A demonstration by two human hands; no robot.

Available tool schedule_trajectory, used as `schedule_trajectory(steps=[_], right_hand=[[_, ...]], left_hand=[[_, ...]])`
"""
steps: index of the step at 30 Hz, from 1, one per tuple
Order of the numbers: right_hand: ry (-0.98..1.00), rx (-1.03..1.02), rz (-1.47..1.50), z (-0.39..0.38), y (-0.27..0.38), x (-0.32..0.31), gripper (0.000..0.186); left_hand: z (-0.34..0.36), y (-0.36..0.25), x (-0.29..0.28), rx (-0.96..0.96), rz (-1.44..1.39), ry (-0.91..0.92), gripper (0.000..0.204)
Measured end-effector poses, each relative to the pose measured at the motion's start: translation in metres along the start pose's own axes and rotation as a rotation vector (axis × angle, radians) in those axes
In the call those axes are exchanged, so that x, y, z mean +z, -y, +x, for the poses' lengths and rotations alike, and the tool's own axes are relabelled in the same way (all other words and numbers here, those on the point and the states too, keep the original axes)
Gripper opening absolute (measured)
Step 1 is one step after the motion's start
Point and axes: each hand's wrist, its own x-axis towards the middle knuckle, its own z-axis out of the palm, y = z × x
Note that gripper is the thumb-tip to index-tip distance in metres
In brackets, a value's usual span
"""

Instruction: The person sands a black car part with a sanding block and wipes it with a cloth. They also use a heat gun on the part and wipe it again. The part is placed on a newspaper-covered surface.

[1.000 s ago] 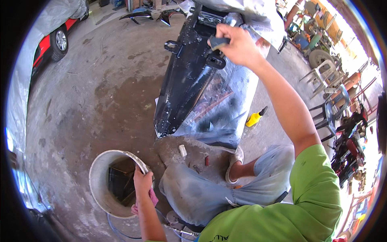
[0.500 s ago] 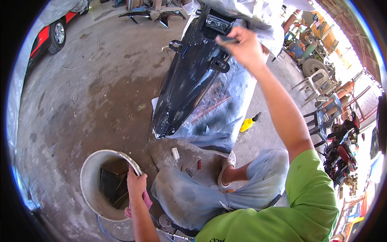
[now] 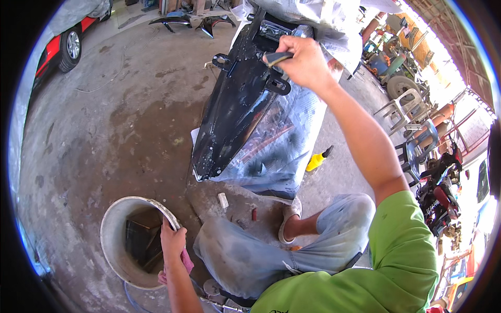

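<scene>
A long black plastic panel (image 3: 224, 130), wet and dotted with white spots, lies on a plastic-covered stand (image 3: 292, 146) in front of me. Over the panel's far part, my right hand (image 3: 307, 63) pinches a folded dark piece (image 3: 278, 58) with a pale edge; it looks like sandpaper. Whether it touches the surface I cannot tell. At lower left, my left hand (image 3: 173, 239) is closed on the rim of a whitish bucket (image 3: 112, 235). A pink cloth (image 3: 186, 260) hangs beside that wrist, against the bucket. Inside the bucket is dark water or a dark object.
A yellow bottle (image 3: 315, 161) with a black nozzle stands right of the covered stand. A small white block (image 3: 223, 200) and a red piece (image 3: 254, 214) lie near my foot. Black parts (image 3: 172, 22) are on the far floor. Chairs (image 3: 417, 148) and a motorbike (image 3: 441, 193) stand at right.
My right hand has shifted slightly left and nearer over the panel, still pinching the folded piece. My left hand stays on the bucket rim. The whole view has shifted a little.
</scene>
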Motion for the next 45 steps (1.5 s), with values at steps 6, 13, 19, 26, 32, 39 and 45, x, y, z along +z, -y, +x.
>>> schedule_trajectory(steps=[6, 13, 19, 26, 32, 39, 45], right_hand=[[0.04, -0.035, -0.104, 0.003, -0.003, 0.007, 0.03], [0.03, -0.106, -0.024, -0.012, -0.005, 0.013, 0.035], [-0.045, -0.108, -0.044, -0.006, -0.024, -0.009, 0.034], [0.239, -0.049, -0.526, 0.021, 0.067, 0.012, 0.02], [0.268, -0.077, -0.533, -0.014, 0.08, 0.032, 0.022], [0.239, 0.025, -0.553, -0.01, 0.088, 0.03, 0.021], [0.165, 0.177, -0.525, 0.001, 0.087, 0.021, 0.023]], left_hand=[[-0.003, -0.002, 0.003, -0.025, -0.004, -0.029, 0.081], [-0.002, 0.001, -0.003, -0.048, 0.009, -0.014, 0.083], [0.001, -0.001, 0.005, 0.001, 0.061, 0.002, 0.085], [-0.004, -0.007, 0.0, -0.021, 0.095, 0.021, 0.086], [-0.005, -0.004, -0.004, -0.009, 0.098, 0.023, 0.086], [-0.007, -0.007, -0.006, -0.035, 0.078, -0.03, 0.084], [-0.007, -0.008, 0.004, -0.01, 0.163, 0.016, 0.084]])
